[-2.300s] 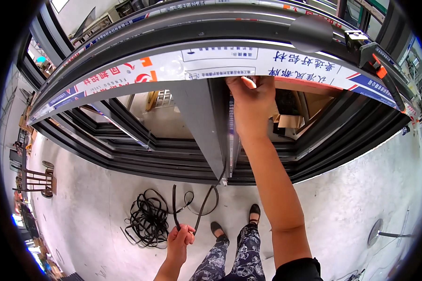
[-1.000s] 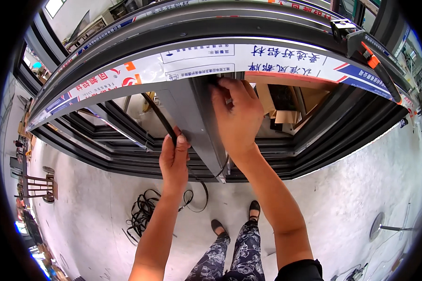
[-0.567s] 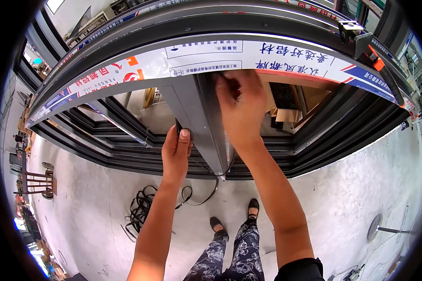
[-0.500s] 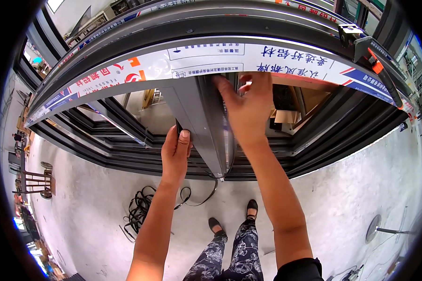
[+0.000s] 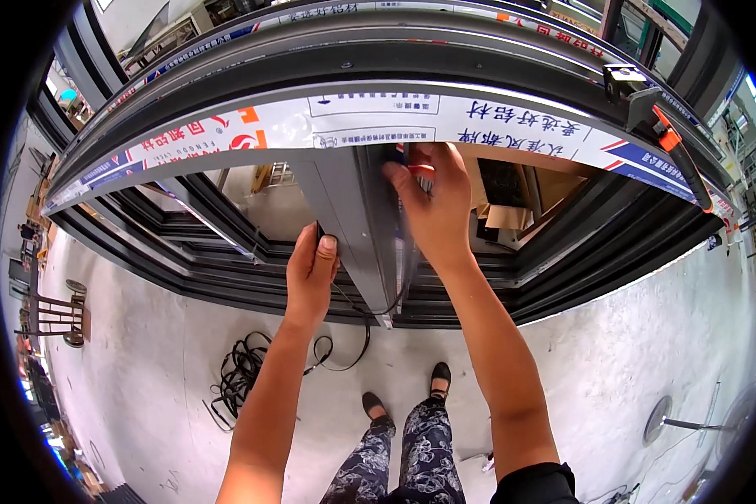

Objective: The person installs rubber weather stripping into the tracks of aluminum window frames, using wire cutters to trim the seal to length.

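While pinching black strip (image 5: 318, 229) in the left hand (image 5: 311, 281) at nine o'clock, with the right hand's (image 5: 437, 206) grip at one o'clock too hidden to tell, risks snagging or twisting through tangles in the loose coil (image 5: 242, 370) at eight o'clock.

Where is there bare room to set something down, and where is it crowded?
Floor lies bare between the right forearm and round-based stand, and left of the black strip coil. Crowded: the grey post, flanked by the left hand and right hand.
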### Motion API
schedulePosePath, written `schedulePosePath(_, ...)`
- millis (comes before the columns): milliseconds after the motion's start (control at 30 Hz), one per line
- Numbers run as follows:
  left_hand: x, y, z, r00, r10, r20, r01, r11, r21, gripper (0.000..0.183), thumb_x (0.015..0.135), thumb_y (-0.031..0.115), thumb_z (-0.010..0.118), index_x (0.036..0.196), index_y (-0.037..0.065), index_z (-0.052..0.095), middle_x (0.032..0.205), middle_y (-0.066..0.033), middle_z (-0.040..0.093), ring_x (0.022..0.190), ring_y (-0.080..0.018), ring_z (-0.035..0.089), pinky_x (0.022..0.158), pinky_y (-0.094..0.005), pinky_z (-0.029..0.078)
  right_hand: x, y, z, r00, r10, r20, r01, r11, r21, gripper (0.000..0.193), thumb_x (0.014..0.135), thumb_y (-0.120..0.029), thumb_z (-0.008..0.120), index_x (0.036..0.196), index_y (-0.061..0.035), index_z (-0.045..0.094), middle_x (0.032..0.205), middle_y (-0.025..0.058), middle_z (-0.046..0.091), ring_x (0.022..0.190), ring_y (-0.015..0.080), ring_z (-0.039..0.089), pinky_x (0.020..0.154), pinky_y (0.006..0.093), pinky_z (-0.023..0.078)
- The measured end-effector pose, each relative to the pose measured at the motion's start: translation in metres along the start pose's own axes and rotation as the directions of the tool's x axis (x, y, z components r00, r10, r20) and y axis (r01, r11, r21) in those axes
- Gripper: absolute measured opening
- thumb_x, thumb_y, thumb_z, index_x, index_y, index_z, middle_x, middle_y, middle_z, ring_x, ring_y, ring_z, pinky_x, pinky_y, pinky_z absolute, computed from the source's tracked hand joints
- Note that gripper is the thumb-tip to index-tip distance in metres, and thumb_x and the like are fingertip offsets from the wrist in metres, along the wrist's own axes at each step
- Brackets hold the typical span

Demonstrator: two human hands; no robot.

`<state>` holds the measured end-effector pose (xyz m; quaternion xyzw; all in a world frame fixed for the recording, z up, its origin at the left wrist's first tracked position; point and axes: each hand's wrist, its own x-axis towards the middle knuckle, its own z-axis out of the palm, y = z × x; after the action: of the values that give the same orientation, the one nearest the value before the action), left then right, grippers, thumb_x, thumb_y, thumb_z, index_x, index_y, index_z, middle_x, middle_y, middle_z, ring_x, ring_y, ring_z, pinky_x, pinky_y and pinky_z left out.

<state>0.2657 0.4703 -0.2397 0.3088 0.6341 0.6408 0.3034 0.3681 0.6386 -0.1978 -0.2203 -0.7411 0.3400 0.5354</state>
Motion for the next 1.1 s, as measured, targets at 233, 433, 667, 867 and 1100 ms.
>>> schedulePosePath(233, -0.001, -0.004, 0.003, 0.998, -0.038, -0.049, 0.035, 0.998, -0.056, 0.040, 0.104, 0.031, 0.053, 0.132, 0.004, 0.051, 0.091, 0.0068, 0.047, 0.075, -0.0026, 0.040, 0.064, -0.0173, 0.036, -0.003, 0.010, -0.001, 0.998, 0.016, 0.053, -0.019, 0.998, 0.057, 0.032, 0.079, -0.009, 0.077, 0.105, -0.0022, 0.061, 0.091, 0.0137, 0.063, 0.081, 0.0296, 0.060, 0.072, 0.0390, 0.048)
schedulePosePath(433, -0.001, -0.010, 0.002, 1.000, -0.002, -0.022, 0.000, 0.993, -0.120, 0.042, 0.103, 0.033, 0.054, 0.132, 0.004, 0.051, 0.091, 0.0070, 0.047, 0.074, -0.0022, 0.039, 0.064, -0.0172, 0.035, -0.006, 0.014, -0.008, 0.985, 0.053, 0.164, -0.044, 0.997, -0.057, 0.043, 0.076, -0.002, 0.079, 0.114, -0.0015, 0.058, 0.105, 0.0116, 0.063, 0.091, 0.0230, 0.064, 0.081, 0.0347, 0.055)
schedulePosePath(667, -0.003, -0.012, 0.007, 0.998, -0.001, -0.067, -0.007, 0.993, -0.116, 0.042, 0.103, 0.036, 0.054, 0.130, 0.004, 0.054, 0.093, 0.0071, 0.045, 0.074, -0.0021, 0.038, 0.062, -0.0182, 0.034, -0.006, 0.018, -0.013, 0.983, -0.002, 0.181, 0.009, 0.999, -0.042, 0.031, 0.075, -0.015, 0.080, 0.100, -0.0035, 0.066, 0.085, 0.0141, 0.067, 0.073, 0.0343, 0.063, 0.064, 0.0401, 0.049)
schedulePosePath(867, -0.005, -0.012, 0.010, 0.997, 0.006, -0.082, -0.015, 0.993, -0.115, 0.042, 0.102, 0.038, 0.054, 0.126, 0.003, 0.055, 0.094, 0.0081, 0.045, 0.073, -0.0019, 0.037, 0.062, -0.0180, 0.033, -0.010, 0.020, -0.015, 0.969, -0.010, 0.249, 0.045, 0.990, -0.135, 0.029, 0.077, -0.018, 0.079, 0.100, -0.0046, 0.067, 0.085, 0.0130, 0.067, 0.075, 0.0358, 0.065, 0.067, 0.0423, 0.052)
schedulePosePath(1100, -0.007, -0.015, 0.013, 0.993, 0.009, -0.115, -0.023, 0.993, -0.119, 0.043, 0.102, 0.039, 0.054, 0.126, 0.003, 0.056, 0.096, 0.0079, 0.046, 0.073, -0.0017, 0.038, 0.062, -0.0179, 0.033, -0.024, 0.035, -0.016, 0.932, -0.018, 0.363, 0.099, 0.974, -0.205, 0.060, 0.065, -0.007, 0.086, 0.114, -0.0015, 0.052, 0.094, 0.0125, 0.059, 0.085, 0.0292, 0.059, 0.073, 0.0375, 0.051)
